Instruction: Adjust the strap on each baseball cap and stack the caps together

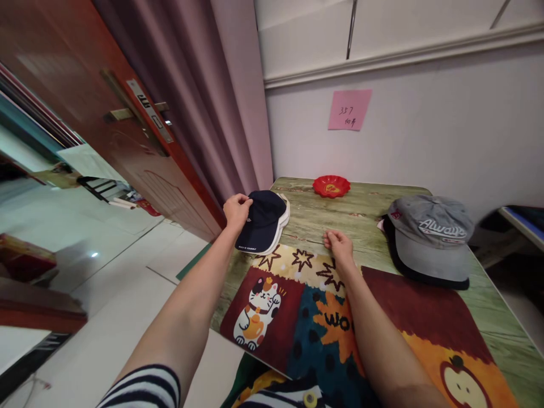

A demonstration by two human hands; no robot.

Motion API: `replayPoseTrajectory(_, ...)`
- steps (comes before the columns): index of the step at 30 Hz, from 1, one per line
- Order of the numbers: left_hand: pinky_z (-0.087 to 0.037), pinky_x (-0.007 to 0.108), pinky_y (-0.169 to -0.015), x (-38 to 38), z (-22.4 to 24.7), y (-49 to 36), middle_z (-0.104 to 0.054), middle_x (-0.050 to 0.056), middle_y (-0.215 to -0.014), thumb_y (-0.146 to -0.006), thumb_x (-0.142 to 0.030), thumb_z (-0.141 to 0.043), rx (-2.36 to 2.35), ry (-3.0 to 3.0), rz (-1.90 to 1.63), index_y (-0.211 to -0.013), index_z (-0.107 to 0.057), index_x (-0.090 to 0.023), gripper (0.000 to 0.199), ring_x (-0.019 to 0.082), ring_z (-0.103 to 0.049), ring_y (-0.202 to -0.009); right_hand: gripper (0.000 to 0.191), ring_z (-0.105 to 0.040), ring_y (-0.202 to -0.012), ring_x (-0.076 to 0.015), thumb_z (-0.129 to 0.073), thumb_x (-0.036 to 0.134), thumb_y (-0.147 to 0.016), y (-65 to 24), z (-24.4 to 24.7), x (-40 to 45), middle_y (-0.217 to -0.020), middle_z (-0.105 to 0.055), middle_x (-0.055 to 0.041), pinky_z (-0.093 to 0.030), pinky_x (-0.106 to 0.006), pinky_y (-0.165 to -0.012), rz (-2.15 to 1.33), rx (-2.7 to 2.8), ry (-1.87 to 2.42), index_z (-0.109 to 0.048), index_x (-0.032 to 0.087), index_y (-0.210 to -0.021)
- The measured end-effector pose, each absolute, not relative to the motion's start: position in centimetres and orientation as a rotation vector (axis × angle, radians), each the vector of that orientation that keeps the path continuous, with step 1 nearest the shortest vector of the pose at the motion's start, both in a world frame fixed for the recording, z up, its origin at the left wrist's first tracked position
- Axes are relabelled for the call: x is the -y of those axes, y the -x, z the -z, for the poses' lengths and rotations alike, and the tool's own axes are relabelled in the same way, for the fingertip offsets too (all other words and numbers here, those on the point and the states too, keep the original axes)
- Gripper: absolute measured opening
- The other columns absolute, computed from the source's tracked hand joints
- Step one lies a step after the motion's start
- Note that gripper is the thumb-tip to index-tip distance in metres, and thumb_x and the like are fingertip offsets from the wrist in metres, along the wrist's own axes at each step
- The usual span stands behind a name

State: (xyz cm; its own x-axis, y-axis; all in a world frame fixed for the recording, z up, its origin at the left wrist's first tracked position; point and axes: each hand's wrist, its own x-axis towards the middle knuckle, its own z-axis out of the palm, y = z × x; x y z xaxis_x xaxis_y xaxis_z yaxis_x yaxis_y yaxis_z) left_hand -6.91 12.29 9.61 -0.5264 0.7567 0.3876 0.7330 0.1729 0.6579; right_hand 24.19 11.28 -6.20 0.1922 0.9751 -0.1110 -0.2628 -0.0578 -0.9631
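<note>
On table (306, 212): dish (331, 186), at back; left cap stack (267, 212), at left edge; right cap stack (437, 232), towards right; mat (276, 326), in front. On wall (408, 130) behind: note (349, 110), above dish. Left of table: curtain (238, 102), door (178, 187).

The green wood-grain tabletop (306, 218) carries a red scalloped dish (331, 186) near the wall side, a colourful cat-print mat (327, 317), and stacked caps at left (261, 221) and right (431, 238).
</note>
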Motion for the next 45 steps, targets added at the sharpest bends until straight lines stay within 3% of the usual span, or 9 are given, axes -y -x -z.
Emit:
replayPoseTrajectory(7,-0.047,0.025,-0.075,-10.1,-13.8,4.6,-0.068,0.001,-0.079,-0.074,-0.025,-0.07,-1.97,-1.665,-1.787,-0.076,-0.071,-0.017,0.009,0.015,-0.061,-0.077,0.042,-0.073,-0.08,-0.0181,-0.078,0.056,-0.072,-23.5,1.8,-9.8,-0.094,-0.077,-0.0078,-0.06,-0.031,-0.074,-1.433,0.942,0.976,-0.072,0.02,-0.094)
replayPoseTrajectory(12,-0.049,0.028,-0.079,-6.4,-16.3,-0.3,-0.069,0.001,-0.082,-0.078,-0.032,-0.071,-1.722,-1.777,-1.804,-0.081,-0.071,-0.017,0.014,0.017,-0.063,-0.081,0.049,-0.069,-0.113,-0.0237,-0.069,0.063,-0.082,-23.6,-2.6,-8.3,-0.119,-0.074,-0.0101,-0.055,-0.039,-0.1,-1.614,1.014,0.711,-0.072,0.023,-0.11)
replayPoseTrajectory(18,-0.049,0.032,-0.088,-1.6,-14.3,-6.9,-0.07,0.001,-0.081,-0.079,-0.031,-0.074,-1.414,-1.8,-1.649,-0.074,-0.069,-0.02,0.012,0.018,-0.065,-0.084,0.053,-0.061,-0.128,-0.0276,-0.055,0.069,-0.088,-24.7,-5.7,-7.0,-0.129,-0.071,-0.0048,-0.051,-0.047,-0.106,-1.591,0.943,0.545,-0.07,0.029,-0.119)
replayPoseTrajectory(23,-0.052,0.033,-0.088,-2.0,-11.0,-6.7,-0.073,0.005,-0.107,-0.079,-0.054,-0.073,-1.375,-1.287,-1.571,-0.098,-0.072,-0.024,0.036,0.023,-0.067,-0.103,0.042,-0.064,-0.123,-0.0296,-0.066,0.059,-0.082,-26.4,-5.4,-7.3,-0.105,-0.079,-0.0062,-0.048,-0.047,-0.109,-1.554,0.874,0.551,-0.076,0.026,-0.105)
replayPoseTrajectory(27,-0.056,0.036,-0.066,-3.4,-9.4,-4.9,-0.075,0.013,-0.088,-0.077,-0.08,-0.056,-1.256,-0.809,-1.044,-0.095,-0.072,-0.017,0.067,0.029,-0.072,-0.083,0.048,-0.067,-0.117,-0.0322,-0.063,0.066,-0.081,-26.9,-5.6,-7.2,-0.096,-0.079,-0.0081,-0.052,-0.05,-0.103,-1.572,0.902,0.568,-0.076,0.025,-0.103)
replayPoseTrajectory(32,-0.058,0.033,-0.073,-4.6,-10.6,-4.4,-0.077,0.01,-0.09,-0.067,-0.043,-0.084,-1.032,-0.855,-1.044,-0.093,-0.073,-0.015,0.04,0.024,-0.073,-0.081,0.044,-0.073,-0.1,-0.0298,-0.074,0.062,-0.075,-28.0,-6.2,-7.0,-0.094,-0.079,-0.0067,-0.056,-0.046,-0.095,-1.493,0.963,0.63,-0.074,0.024,-0.097)
replayPoseTrajectory(35,-0.056,0.03,-0.087,-5.3,-12.4,-4.8,-0.076,0.005,-0.105,-0.061,-0.026,-0.088,-0.921,-1.053,-1.293,-0.119,-0.068,-0.02,0.061,0.019,-0.072,-0.091,0.042,-0.072,-0.094,-0.0248,-0.091,0.037,-0.06,-29.1,-6.3,-7.2,-0.097,-0.078,-0.0031,-0.055,-0.041,-0.094,-1.328,1.005,0.649,-0.073,0.024,-0.096)
replayPoseTrajectory(39,-0.052,0.034,-0.097,-5.5,-12.8,-5.0,-0.075,0.004,-0.107,-0.061,-0.024,-0.088,-0.86,-1.225,-1.346,-0.132,-0.062,-0.023,0.075,0.021,-0.071,-0.1,0.043,-0.069,-0.087,-0.0217,-0.094,0.029,-0.053,-30.9,-6.3,-7.7,-0.092,-0.077,-0.0015,-0.055,-0.036,-0.086,-1.221,1.164,0.707,-0.073,0.022,-0.09)
replayPoseTrajectory(45,-0.052,0.03,-0.078,-4.4,-8.9,-5.4,-0.073,0.004,-0.086,-0.062,-0.029,-0.087,-1.165,-1.278,-1.103,-0.105,-0.074,-0.017,0.046,0.018,-0.068,-0.079,0.044,-0.066,-0.078,-0.0182,-0.089,0.034,-0.064,-33.3,-6.3,-7.7,-0.085,-0.074,-0.0022,-0.052,-0.028,-0.072,-1.578,1.708,0.841,-0.075,0.017,-0.102)
